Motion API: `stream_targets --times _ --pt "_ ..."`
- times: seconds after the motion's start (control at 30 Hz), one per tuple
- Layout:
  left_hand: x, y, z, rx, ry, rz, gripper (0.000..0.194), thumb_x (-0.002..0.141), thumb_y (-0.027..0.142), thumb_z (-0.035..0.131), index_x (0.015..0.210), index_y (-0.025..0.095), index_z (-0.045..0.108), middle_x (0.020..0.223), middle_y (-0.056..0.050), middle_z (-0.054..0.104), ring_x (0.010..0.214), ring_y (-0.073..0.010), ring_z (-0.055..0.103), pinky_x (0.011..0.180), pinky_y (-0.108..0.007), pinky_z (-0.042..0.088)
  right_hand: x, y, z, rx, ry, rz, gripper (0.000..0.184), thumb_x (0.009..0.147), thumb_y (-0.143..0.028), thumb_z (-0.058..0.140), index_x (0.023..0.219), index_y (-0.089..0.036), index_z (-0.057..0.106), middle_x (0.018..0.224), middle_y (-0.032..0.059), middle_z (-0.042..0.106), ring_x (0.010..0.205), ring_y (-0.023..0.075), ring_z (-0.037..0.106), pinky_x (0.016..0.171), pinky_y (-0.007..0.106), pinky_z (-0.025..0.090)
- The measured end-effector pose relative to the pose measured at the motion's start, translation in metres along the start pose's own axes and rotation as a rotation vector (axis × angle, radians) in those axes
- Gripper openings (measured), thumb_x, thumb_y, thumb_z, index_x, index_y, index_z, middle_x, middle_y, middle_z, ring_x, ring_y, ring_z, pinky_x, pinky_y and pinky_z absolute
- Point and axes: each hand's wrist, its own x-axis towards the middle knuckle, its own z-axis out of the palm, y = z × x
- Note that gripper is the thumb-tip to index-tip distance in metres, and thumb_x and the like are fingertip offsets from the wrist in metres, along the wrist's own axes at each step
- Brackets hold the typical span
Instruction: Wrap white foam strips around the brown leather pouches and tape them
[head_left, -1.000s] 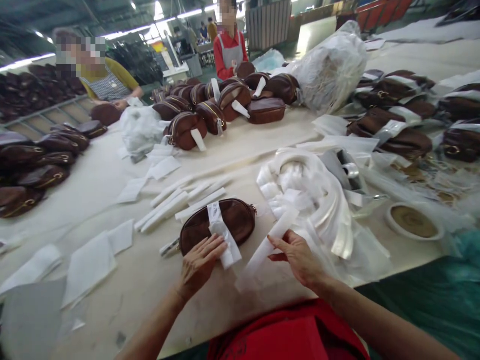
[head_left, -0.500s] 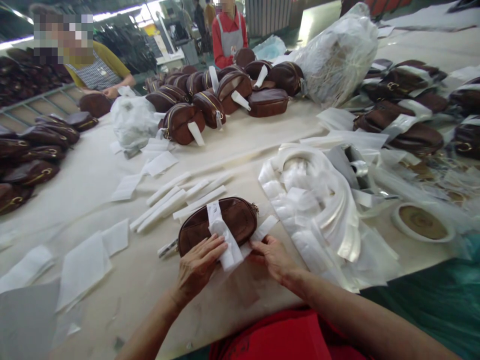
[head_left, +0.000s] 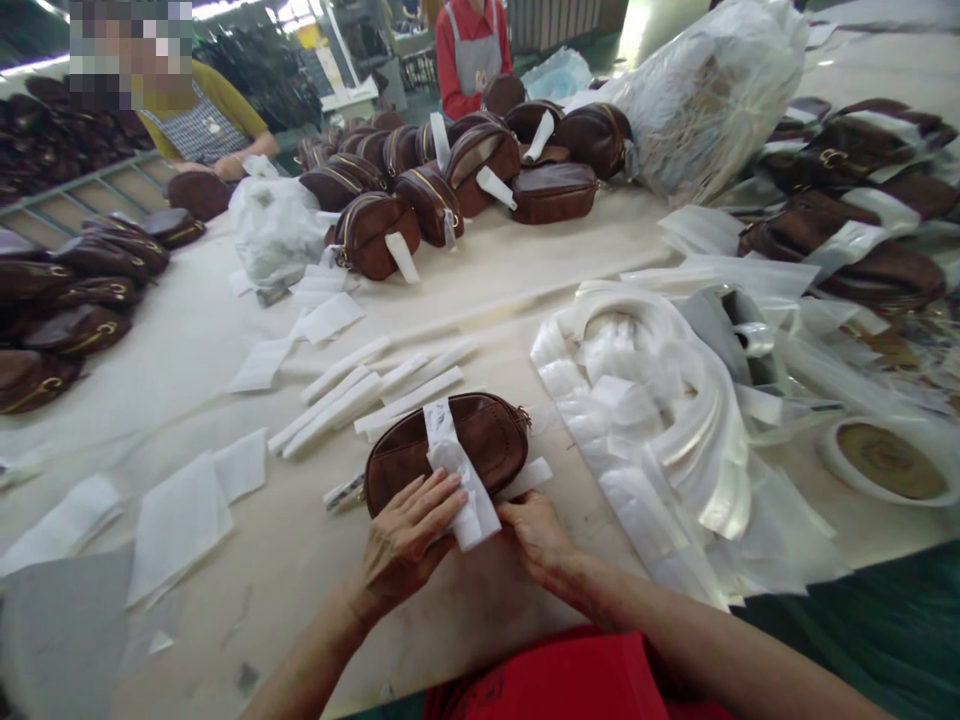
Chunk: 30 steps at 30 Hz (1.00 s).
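Observation:
A small rounded brown leather bag (head_left: 401, 455) lies on the table in front of me, with a white paper band (head_left: 441, 430) running across it. My left hand (head_left: 409, 530) grips the bag's lower left side, its fingers laid over the front and on the band; the thumb is mostly hidden. At the bag's lower right edge, my right hand (head_left: 536, 530) is closed, fingertips close to the band's loose lower end. A white strip (head_left: 529, 477) shows behind these fingers, partly covered by the bag and hand. A metal ring fitting sits at the bag's right end.
Rolled white strips (head_left: 334, 410) and flat white sheets (head_left: 184, 520) lie to the left. Clear plastic pieces (head_left: 645, 400) and a tape roll (head_left: 885, 460) are on the right. More brown bags (head_left: 555, 193) stand behind, beside a large plastic sack (head_left: 697, 100). Two people work across the table.
My right hand has drawn in closer to the bag's lower edge, and less of the white strip beside it shows. The left hand stays on the bag. The view has shifted slightly.

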Motion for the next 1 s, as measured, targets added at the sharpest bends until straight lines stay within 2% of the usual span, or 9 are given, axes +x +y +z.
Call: stream_targets --times 0.27,0.4,0.43,0.5,0.57,0.63,0.7,0.8,1.0 --pt "-0.002 0.009 0.011 0.078 0.07 -0.048 0.031 0.09 0.015 0.044 0.119 0.015 0.054 0.124 -0.01 0.058 0.125 -0.0215 0.045 0.105 -0.037 0.04 0.008 0.005 -0.003 0.027 0.012 0.039 0.026 0.046 -0.035 0.072 0.062 -0.017 0.062 0.064 0.0038 0.066 0.065 0.0208 0.06 0.059 0.029 0.046" --pt "-0.006 0.012 0.019 0.122 0.098 -0.054 0.033 0.088 0.011 0.044 0.118 0.016 0.055 0.123 -0.009 0.058 0.126 -0.0216 0.044 0.107 -0.038 0.037 -0.005 0.003 -0.029 -0.379 -0.088 -0.042 0.017 0.061 -0.032 0.065 0.067 -0.016 0.062 0.064 0.0032 0.065 0.06 0.0168 0.058 0.056 0.027 0.046" --pt "-0.007 0.013 0.021 0.125 0.103 -0.057 0.033 0.088 0.01 0.043 0.119 0.017 0.055 0.123 -0.009 0.058 0.126 -0.0217 0.043 0.108 -0.039 0.037 -0.009 0.002 -0.037 -0.538 -0.088 -0.145 0.013 0.065 -0.029 0.062 0.068 -0.016 0.061 0.064 0.0031 0.063 0.058 0.0159 0.057 0.054 0.026 0.046" --pt "-0.007 0.014 0.022 0.128 0.107 -0.065 0.035 0.088 0.009 0.043 0.119 0.017 0.054 0.123 -0.009 0.058 0.127 -0.0215 0.043 0.109 -0.039 0.036 -0.015 -0.003 -0.05 -0.813 -0.104 -0.528 0.008 0.075 -0.022 0.055 0.077 -0.017 0.062 0.068 0.0039 0.063 0.061 0.0153 0.057 0.056 0.026 0.047" --pt "-0.008 0.015 0.022 0.128 0.113 -0.067 0.034 0.089 0.009 0.042 0.119 0.016 0.054 0.123 -0.008 0.059 0.127 -0.0209 0.043 0.109 -0.038 0.035 -0.016 -0.01 -0.057 -1.007 -0.19 -1.002 0.024 0.081 -0.011 0.046 0.097 -0.018 0.062 0.085 0.0068 0.065 0.079 0.0166 0.06 0.071 0.029 0.051" --pt "-0.008 0.016 0.022 0.126 0.115 -0.075 0.032 0.09 0.011 0.042 0.119 0.016 0.054 0.123 -0.008 0.058 0.127 -0.0208 0.043 0.109 -0.038 0.035 -0.011 -0.017 -0.056 -1.184 -0.321 -1.322 0.042 0.082 -0.003 0.039 0.117 -0.021 0.057 0.107 0.0091 0.063 0.102 0.0186 0.056 0.088 0.034 0.048" --pt "-0.009 0.016 0.023 0.12 0.117 -0.085 0.031 0.091 0.012 0.042 0.119 0.016 0.054 0.125 -0.007 0.057 0.127 -0.0213 0.043 0.108 -0.038 0.035 -0.003 -0.024 -0.051 -1.332 -0.405 -1.466 0.046 0.083 -0.001 0.039 0.121 -0.021 0.054 0.118 0.0094 0.059 0.112 0.02 0.05 0.094 0.037 0.046" --pt "-0.011 0.017 0.026 0.092 0.138 -0.102 0.031 0.091 0.011 0.039 0.119 0.015 0.053 0.125 -0.007 0.057 0.126 -0.0215 0.043 0.107 -0.038 0.035 0.008 -0.027 -0.044 -1.386 -0.46 -1.57 0.033 0.084 -0.003 0.045 0.11 -0.017 0.06 0.114 0.0094 0.062 0.108 0.0199 0.052 0.089 0.036 0.047" --pt "-0.013 0.017 0.028 0.012 0.204 -0.136 0.02 0.087 0.007 0.047 0.105 0.012 0.054 0.121 -0.011 0.059 0.126 -0.0212 0.044 0.105 -0.037 0.04 0.017 -0.028 -0.048 -1.306 -0.514 -1.638 0.021 0.085 -0.007 0.051 0.1 -0.017 0.063 0.104 0.0081 0.066 0.099 0.0177 0.056 0.083 0.032 0.05"
